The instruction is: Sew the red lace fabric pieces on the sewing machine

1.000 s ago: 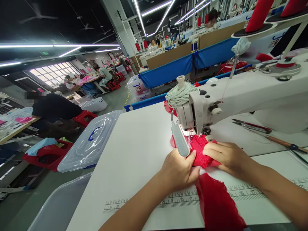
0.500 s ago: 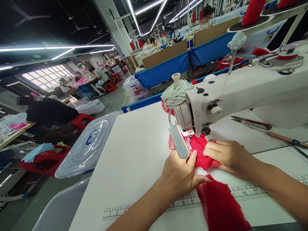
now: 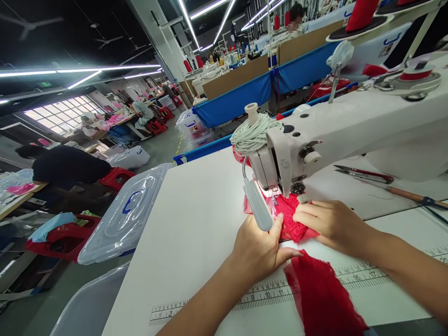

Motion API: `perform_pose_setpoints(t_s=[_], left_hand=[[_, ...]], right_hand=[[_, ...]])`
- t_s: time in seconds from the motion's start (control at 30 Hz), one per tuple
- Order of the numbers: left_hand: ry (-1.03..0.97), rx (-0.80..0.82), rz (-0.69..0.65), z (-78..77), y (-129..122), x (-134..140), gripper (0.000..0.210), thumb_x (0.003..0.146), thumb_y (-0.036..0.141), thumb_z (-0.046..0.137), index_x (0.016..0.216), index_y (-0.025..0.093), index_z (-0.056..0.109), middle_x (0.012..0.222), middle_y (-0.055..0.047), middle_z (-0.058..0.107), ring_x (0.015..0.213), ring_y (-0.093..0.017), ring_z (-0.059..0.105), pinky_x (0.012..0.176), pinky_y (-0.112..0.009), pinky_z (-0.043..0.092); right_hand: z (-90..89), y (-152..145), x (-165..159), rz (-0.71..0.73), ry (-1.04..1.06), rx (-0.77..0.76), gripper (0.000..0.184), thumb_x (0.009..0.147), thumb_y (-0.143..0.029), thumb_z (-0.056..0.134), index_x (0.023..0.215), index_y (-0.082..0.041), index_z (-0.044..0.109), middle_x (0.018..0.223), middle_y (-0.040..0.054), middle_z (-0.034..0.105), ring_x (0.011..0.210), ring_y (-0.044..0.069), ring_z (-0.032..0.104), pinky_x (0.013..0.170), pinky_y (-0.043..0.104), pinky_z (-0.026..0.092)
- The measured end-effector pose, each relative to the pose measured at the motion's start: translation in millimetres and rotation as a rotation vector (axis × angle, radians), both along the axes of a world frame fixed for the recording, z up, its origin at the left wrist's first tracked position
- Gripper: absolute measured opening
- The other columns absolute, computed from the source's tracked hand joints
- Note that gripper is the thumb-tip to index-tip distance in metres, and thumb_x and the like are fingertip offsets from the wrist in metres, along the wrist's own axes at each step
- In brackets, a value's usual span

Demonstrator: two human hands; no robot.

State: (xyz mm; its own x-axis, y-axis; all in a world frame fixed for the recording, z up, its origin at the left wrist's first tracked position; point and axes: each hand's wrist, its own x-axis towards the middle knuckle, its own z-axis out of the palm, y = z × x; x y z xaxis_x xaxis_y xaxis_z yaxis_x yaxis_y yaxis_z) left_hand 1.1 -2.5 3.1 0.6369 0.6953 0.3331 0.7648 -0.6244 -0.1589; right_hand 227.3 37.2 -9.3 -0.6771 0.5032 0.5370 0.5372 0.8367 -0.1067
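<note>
Red lace fabric lies under the needle end of a white sewing machine. My left hand holds its left edge down, index finger on the cloth and thumb stretched out to the right. A small grey lamp hides some of that hand's fingers. On the other side, my right hand grips the lace with bent fingers near the presser foot. A separate-looking strip of sheer red fabric trails towards me below my left thumb; whether it joins the lace is unclear.
Thread snips and a wooden-handled tool lie right of the needle area. A printed ruler runs along the white table. Clear lidded bins stand left of it. A person in dark clothing sits beyond.
The whole view has shifted slightly. Both hands stay on the lace, in nearly the same places beside the presser foot; the fabric shows little movement.
</note>
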Motion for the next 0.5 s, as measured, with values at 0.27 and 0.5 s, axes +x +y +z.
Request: perform_pose_setpoints(t_s=[0.27,0.5], left_hand=[[-0.002,0.035,-0.027,4.2,-4.5,5.6,0.086,0.098,0.065,0.007,0.123,0.006,0.065,0.103,-0.021,0.067,0.084,-0.026,0.064,0.065,-0.034,0.051],[-0.001,0.074,-0.021,5.2,-7.6,6.5,0.088,0.097,0.066,0.006,0.121,0.008,0.067,0.104,-0.021,0.069,0.079,-0.025,0.064,0.061,-0.033,0.048]], right_hand=[[-3.4,0.7,1.0,0.000,-0.032,-0.017,0.031,0.067,0.004,0.045,0.082,-0.020,0.055,0.078,0.0019,0.062,0.064,0.017,0.049,0.055,0.028,0.028],[-9.8,0.6,0.5,-0.021,0.004,-0.030,0.033,0.065,0.005,0.044,0.082,-0.021,0.055,0.079,0.0015,0.062,0.062,0.016,0.046,0.056,0.029,0.027]])
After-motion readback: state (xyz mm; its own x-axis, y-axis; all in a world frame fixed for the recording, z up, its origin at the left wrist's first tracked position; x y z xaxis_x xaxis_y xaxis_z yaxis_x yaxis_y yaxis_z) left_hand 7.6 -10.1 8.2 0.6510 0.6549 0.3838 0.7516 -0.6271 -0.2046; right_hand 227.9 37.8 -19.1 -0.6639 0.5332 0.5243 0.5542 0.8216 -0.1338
